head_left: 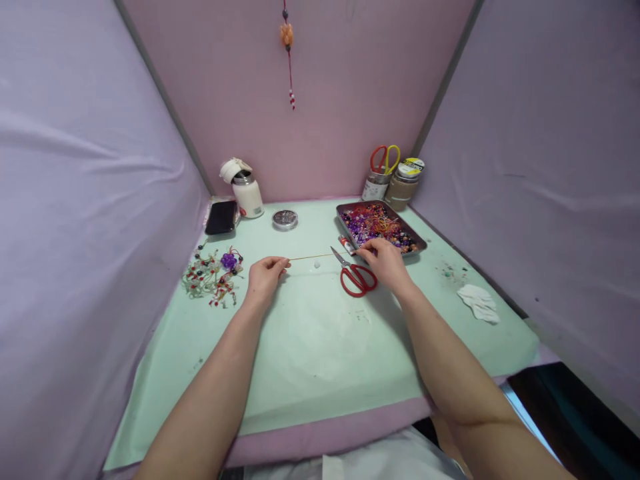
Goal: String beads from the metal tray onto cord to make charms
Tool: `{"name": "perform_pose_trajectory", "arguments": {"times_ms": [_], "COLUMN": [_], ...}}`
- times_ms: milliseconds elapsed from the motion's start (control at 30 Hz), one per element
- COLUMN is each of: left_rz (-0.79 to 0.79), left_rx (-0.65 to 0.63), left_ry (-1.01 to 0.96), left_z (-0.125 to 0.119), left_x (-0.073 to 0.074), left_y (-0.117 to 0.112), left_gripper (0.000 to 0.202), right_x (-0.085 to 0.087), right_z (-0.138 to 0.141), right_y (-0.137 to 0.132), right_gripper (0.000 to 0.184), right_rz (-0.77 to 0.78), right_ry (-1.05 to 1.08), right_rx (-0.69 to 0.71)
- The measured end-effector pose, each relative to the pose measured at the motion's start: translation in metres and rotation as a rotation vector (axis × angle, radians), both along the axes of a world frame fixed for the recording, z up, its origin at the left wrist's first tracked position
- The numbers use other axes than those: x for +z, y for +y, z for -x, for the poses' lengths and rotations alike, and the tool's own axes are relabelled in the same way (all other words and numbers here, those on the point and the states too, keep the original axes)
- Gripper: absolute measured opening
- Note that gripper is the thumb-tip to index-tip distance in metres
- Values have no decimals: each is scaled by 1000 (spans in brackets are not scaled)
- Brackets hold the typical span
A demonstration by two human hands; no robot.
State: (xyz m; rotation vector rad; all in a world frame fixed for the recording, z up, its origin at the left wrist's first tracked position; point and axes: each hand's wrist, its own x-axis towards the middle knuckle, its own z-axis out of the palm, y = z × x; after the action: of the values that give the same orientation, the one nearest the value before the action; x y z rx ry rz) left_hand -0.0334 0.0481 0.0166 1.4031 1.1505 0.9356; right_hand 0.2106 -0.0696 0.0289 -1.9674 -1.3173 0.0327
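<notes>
A thin tan cord point(313, 257) is stretched taut between my two hands above the pale green mat point(310, 340). My left hand point(265, 277) pinches its left end, fingers closed. My right hand point(386, 261) pinches the right end beside the metal tray of mixed beads point(380, 227). Red-handled scissors point(356, 275) lie on the mat just under and left of my right hand. A small red and white tube point(346, 245) lies next to the tray's near corner.
Finished beaded pieces point(214, 272) lie in a heap at the left. A black phone point(221, 217), a white flask point(247, 193) and a round tin point(285, 219) sit at the back. Jars with scissors point(385, 175) stand back right. A crumpled tissue point(479, 302) lies right. A beaded ornament point(287, 40) hangs on the wall.
</notes>
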Motion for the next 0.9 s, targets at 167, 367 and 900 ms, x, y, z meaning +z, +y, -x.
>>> {"name": "perform_pose_trajectory", "arguments": {"times_ms": [167, 367, 900], "left_rz": [-95, -286, -294], "left_rx": [31, 16, -375], "left_ry": [111, 380, 69], "left_z": [4, 9, -19], "left_x": [-4, -1, 12], "left_y": [7, 6, -46], "left_gripper": [19, 16, 35], "right_x": [1, 1, 35], "right_z": [0, 1, 58], "right_y": [0, -2, 13], "right_gripper": [15, 15, 13], "right_rz": [-1, -17, 230], "right_ry": [76, 80, -158], "right_rx": [75, 53, 657]}}
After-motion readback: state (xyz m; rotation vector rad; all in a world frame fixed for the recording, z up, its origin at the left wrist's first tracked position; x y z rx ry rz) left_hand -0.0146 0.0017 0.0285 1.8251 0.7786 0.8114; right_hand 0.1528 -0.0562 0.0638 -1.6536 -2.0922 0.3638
